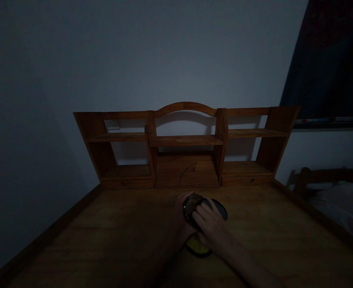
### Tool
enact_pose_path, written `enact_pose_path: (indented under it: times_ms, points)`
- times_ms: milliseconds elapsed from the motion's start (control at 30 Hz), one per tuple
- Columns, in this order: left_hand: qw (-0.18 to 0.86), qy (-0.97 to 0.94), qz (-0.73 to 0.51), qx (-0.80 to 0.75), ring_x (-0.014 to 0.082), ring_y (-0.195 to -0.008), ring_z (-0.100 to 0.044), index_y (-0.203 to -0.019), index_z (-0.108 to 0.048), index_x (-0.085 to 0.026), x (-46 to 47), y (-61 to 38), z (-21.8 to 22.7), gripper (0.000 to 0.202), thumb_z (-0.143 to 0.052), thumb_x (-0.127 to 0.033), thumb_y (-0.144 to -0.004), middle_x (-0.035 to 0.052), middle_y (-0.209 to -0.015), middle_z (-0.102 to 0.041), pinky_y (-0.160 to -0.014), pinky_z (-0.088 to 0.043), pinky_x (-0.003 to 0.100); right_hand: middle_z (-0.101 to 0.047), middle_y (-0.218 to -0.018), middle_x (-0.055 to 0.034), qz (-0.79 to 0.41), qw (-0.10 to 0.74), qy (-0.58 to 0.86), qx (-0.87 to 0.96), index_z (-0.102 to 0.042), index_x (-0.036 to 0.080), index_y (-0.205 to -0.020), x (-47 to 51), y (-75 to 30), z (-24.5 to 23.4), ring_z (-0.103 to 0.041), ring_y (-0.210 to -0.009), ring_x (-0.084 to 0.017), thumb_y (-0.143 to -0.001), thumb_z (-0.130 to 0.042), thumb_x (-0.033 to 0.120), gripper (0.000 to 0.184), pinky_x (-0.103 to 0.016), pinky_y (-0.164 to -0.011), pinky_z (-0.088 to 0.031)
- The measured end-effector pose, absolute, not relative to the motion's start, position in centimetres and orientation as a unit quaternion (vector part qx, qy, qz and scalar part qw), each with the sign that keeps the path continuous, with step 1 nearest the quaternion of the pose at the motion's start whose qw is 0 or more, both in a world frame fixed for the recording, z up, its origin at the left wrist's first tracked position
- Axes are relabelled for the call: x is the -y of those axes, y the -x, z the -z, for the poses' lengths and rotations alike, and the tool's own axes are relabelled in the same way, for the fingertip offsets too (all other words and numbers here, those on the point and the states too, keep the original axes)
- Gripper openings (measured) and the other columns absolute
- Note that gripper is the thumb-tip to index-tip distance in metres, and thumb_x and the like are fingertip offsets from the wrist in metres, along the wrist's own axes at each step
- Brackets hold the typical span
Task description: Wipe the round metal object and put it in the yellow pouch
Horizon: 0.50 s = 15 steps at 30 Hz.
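Watching remotely, I see tabletop point(119, 228) stretching well out from the hands to raised edges point(317, 216) left and right. Beyond them a wooden shelf unit point(185, 141) blocks the way. My left hand point(180, 214) and right hand point(209, 222) meet, clamped on a dark rounded object point(191, 206); a yellow dark-rimmed piece point(198, 245) shows on their near side.

No text, label, brand or number can be read in this view. The dark rounded object point(190, 207) in the hands point(210, 224) is too dim to yield any lettering. The curved dark line point(188, 171) on the central panel point(168, 170) of the wooden shelf unit point(186, 141) forms no readable character. At right, the reddish pattern point(323, 28) on the dark hanging and the pale and red patches point(329, 120) beneath it are likewise illegible.
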<state>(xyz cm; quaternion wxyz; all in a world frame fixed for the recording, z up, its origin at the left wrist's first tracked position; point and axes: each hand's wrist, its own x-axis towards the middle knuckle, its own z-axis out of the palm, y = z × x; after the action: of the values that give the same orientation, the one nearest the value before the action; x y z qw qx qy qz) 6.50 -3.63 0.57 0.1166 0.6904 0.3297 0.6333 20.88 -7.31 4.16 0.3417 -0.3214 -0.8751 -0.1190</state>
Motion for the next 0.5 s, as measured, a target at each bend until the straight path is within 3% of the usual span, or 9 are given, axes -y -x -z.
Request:
enact_pose_path:
  times_ms: [200, 400, 500]
  points:
    - [0.07, -0.736, -0.607, -0.291, 0.0314, -0.112, -0.056, -0.129, -0.043, -0.026, 4.1, -6.2, -1.5, 0.073, -0.075, -0.031, -0.063, 0.0107, -0.121, -0.056, -0.094, -0.05, 0.054, -0.063, -0.099, -0.0103, 0.218, 0.292, 0.325, 0.873, -0.061, 0.016, -0.099, 7.5, -21.0, -4.2, -0.055, -0.095, -0.027, -0.067, -0.055, 0.012, 0.033, -0.054, -0.105, -0.034]
    - [0.026, -0.744, -0.609, -0.273, 0.0304, -0.116, -0.055, -0.132, -0.04, -0.027, 3.9, -5.6, -1.4, 0.061, -0.064, -0.027, -0.075, 0.0117, -0.125, -0.055, -0.098, -0.049, 0.05, -0.06, -0.124, -0.0133, 0.249, 0.326, 0.324, 0.853, -0.054, 0.01, -0.124, 7.8, -20.5, -3.5, -0.052, -0.115, -0.027, -0.073, -0.049, 0.008, 0.051, -0.054, -0.114, -0.024]
    - [0.03, -0.732, -0.626, -0.267, 0.0301, -0.113, -0.057, -0.133, -0.04, -0.026, 3.7, -5.3, -0.7, 0.055, -0.058, -0.03, -0.081, 0.0127, -0.124, -0.056, -0.095, -0.051, 0.05, -0.056, -0.133, -0.0128, 0.237, 0.336, 0.287, 0.865, -0.047, 0.009, -0.133, 7.7, -20.6, -3.7, -0.047, -0.124, -0.026, -0.072, -0.046, 0.004, 0.061, -0.055, -0.114, -0.026]
